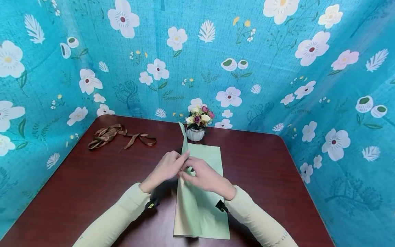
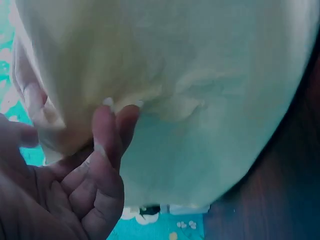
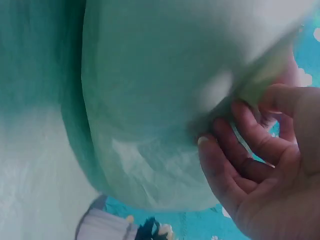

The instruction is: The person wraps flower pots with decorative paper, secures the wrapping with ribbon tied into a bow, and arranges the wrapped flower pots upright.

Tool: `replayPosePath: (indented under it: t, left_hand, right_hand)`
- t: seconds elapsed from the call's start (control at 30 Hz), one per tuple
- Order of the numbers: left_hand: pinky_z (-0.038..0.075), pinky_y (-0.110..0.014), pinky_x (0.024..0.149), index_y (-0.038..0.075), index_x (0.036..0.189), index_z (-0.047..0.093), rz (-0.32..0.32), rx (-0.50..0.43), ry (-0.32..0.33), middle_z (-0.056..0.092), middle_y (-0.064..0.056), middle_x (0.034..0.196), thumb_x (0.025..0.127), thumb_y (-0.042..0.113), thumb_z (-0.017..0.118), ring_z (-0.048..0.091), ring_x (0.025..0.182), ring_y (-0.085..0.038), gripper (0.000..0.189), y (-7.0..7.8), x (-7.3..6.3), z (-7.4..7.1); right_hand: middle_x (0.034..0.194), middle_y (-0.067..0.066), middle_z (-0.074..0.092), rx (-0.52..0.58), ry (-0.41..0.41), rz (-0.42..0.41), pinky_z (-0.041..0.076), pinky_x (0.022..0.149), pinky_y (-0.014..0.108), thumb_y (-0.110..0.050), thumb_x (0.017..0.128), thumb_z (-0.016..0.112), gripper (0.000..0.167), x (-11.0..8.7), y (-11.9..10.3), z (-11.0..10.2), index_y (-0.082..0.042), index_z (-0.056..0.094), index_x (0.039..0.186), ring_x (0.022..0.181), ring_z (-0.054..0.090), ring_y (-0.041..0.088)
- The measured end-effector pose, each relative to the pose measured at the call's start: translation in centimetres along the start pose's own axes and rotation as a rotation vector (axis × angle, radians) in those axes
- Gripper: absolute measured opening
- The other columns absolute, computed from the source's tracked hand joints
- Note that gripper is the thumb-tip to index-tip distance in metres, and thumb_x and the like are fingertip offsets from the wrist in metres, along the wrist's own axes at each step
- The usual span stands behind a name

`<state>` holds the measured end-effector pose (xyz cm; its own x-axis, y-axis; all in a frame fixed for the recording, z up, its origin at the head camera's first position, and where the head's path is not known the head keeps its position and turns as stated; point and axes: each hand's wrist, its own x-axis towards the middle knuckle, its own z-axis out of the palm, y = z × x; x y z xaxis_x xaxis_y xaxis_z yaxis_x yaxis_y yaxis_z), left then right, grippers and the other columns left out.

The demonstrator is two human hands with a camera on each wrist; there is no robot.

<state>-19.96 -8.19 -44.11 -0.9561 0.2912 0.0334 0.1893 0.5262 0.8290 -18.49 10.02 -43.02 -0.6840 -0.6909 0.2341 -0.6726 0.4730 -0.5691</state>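
Note:
A long sheet of pale green paper (image 1: 213,219) lies lengthwise on the table, its left part raised into a standing flap (image 1: 192,209) with a cream-coloured side showing. My left hand (image 1: 168,166) pinches the flap's upper edge between thumb and fingers. Close against it, my right hand (image 1: 205,175) pinches the same edge with curled fingers. In the left wrist view the paper (image 2: 215,55) is slightly creased beyond the fingertips. The right wrist view has the paper's green side (image 3: 150,75) bending up to the right hand's fingers (image 3: 215,165).
A crumpled brown ribbon (image 1: 108,135) lies at the back left of the dark red table (image 1: 77,185). Just behind the paper stands a small white pot (image 1: 195,134) of artificial flowers (image 1: 197,119). Blue flowered cloth (image 1: 191,82) hangs around the table's back and sides.

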Motion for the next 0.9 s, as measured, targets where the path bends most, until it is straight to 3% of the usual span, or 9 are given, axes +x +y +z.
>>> replayPosePath:
  t: [0.1, 0.2, 0.3, 0.4, 0.5, 0.6, 0.73, 0.9]
  left_hand:
    - [0.033, -0.027, 0.047, 0.017, 0.05, 0.048, 0.028, 0.034, -0.016, 0.038, 0.007, 0.045, 0.103, 0.033, 0.047, 0.038, 0.042, -0.011, 0.055, -0.8, 0.1, -0.8]
    - [0.03, -0.024, 0.046, 0.017, 0.053, 0.039, 0.064, 0.025, -0.053, 0.03, 0.009, 0.046, 0.1, 0.02, 0.052, 0.029, 0.042, -0.008, 0.049, -1.8, 0.2, -1.9]
    - [0.031, -0.024, 0.047, 0.015, 0.057, 0.044, 0.087, 0.003, -0.08, 0.031, 0.01, 0.048, 0.1, 0.016, 0.059, 0.03, 0.043, -0.007, 0.046, -2.7, 0.0, -3.1]
    - [0.036, -0.027, 0.051, 0.01, 0.064, 0.057, 0.082, -0.02, -0.092, 0.037, 0.008, 0.051, 0.098, 0.015, 0.066, 0.036, 0.046, -0.009, 0.035, -3.3, -0.4, -4.2]
    - [0.041, -0.029, 0.054, 0.006, 0.074, 0.065, 0.06, -0.026, -0.09, 0.043, 0.006, 0.053, 0.096, 0.013, 0.069, 0.042, 0.048, -0.01, 0.024, -3.8, -0.7, -5.1]
    - [0.044, -0.03, 0.057, 0.005, 0.079, 0.068, 0.051, -0.024, -0.085, 0.048, 0.005, 0.055, 0.094, 0.013, 0.07, 0.047, 0.049, -0.01, 0.018, -4.3, -0.8, -5.7]
    - [0.044, -0.03, 0.058, 0.005, 0.078, 0.067, 0.05, -0.025, -0.079, 0.048, 0.005, 0.054, 0.093, 0.013, 0.072, 0.047, 0.049, -0.012, 0.018, -4.8, -1.0, -6.3]
    - [0.044, -0.029, 0.058, 0.003, 0.082, 0.07, 0.034, -0.021, -0.067, 0.051, 0.003, 0.055, 0.092, 0.013, 0.074, 0.046, 0.05, -0.012, 0.014, -5.5, -1.0, -6.9]
  right_hand:
    - [0.112, -0.003, 0.067, 0.022, -0.066, -0.006, 0.052, 0.095, 0.039, -0.026, 0.102, 0.063, 0.018, -0.1, 0.1, 0.3, -0.013, 0.07, 0.111, 0.107, 0.063, 0.017]
    - [0.12, 0.0, 0.066, 0.034, -0.102, -0.002, 0.049, 0.101, 0.039, -0.029, 0.103, 0.062, 0.026, -0.4, 0.6, 0.0, -0.011, 0.068, 0.12, 0.116, 0.06, 0.018]
    - [0.125, 0.003, 0.065, 0.014, -0.129, 0.031, 0.048, 0.104, 0.039, -0.026, 0.1, 0.066, 0.031, -0.8, 1.5, -0.5, -0.009, 0.065, 0.126, 0.12, 0.059, 0.019]
    - [0.139, 0.011, 0.058, -0.039, -0.226, 0.11, 0.043, 0.11, 0.042, -0.026, 0.098, 0.069, 0.047, -1.3, 2.6, -0.4, -0.004, 0.058, 0.138, 0.133, 0.051, 0.024]
    - [0.159, 0.019, 0.037, -0.096, -0.378, 0.209, 0.035, 0.117, 0.047, -0.03, 0.095, 0.073, 0.071, -1.8, 3.5, 0.3, -0.002, 0.042, 0.152, 0.149, 0.032, 0.033]
    - [0.167, 0.022, 0.016, -0.126, -0.484, 0.305, 0.028, 0.12, 0.052, -0.033, 0.089, 0.081, 0.093, -2.4, 4.0, 1.3, -0.003, 0.028, 0.16, 0.155, 0.014, 0.04]
    - [0.17, 0.019, 0.009, -0.175, -0.526, 0.376, 0.027, 0.119, 0.06, -0.034, 0.082, 0.087, 0.108, -3.4, 4.5, 2.1, -0.007, 0.021, 0.162, 0.156, 0.007, 0.042]
    - [0.171, 0.015, 0.009, -0.203, -0.548, 0.409, 0.028, 0.115, 0.066, -0.034, 0.078, 0.09, 0.113, -4.4, 5.1, 1.7, -0.009, 0.02, 0.163, 0.156, 0.007, 0.04]
